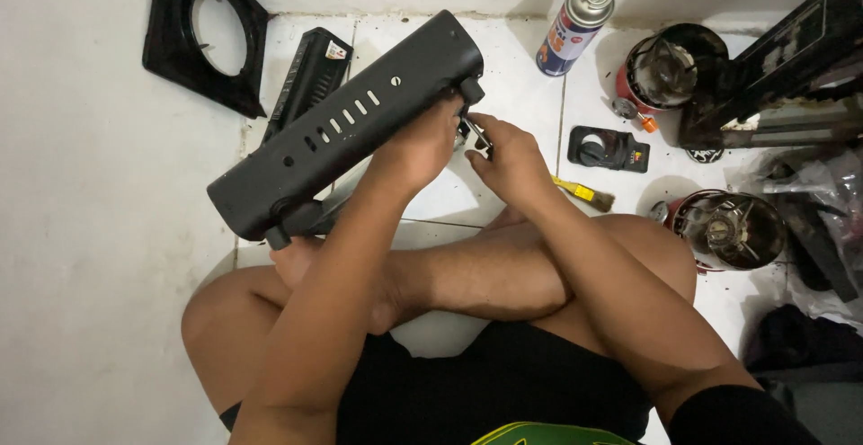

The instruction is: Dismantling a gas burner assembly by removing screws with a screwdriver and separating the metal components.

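A long black metal stove casing (346, 126) with slots and holes in its side is held tilted above the white tiled floor. My left hand (418, 148) grips it from beneath near its upper right end. My right hand (508, 159) pinches a small metal tool (476, 135) against that same end, beside a black foot of the casing. My crossed bare legs lie just under both forearms.
On the floor lie a black square pan support (211, 36), a black flat cover (310, 72), a gas canister (575, 27), a small black knob plate (609, 150), a yellow-handled brush (584, 193), two round burner units (730, 227), and dark stove parts at the right (782, 67).
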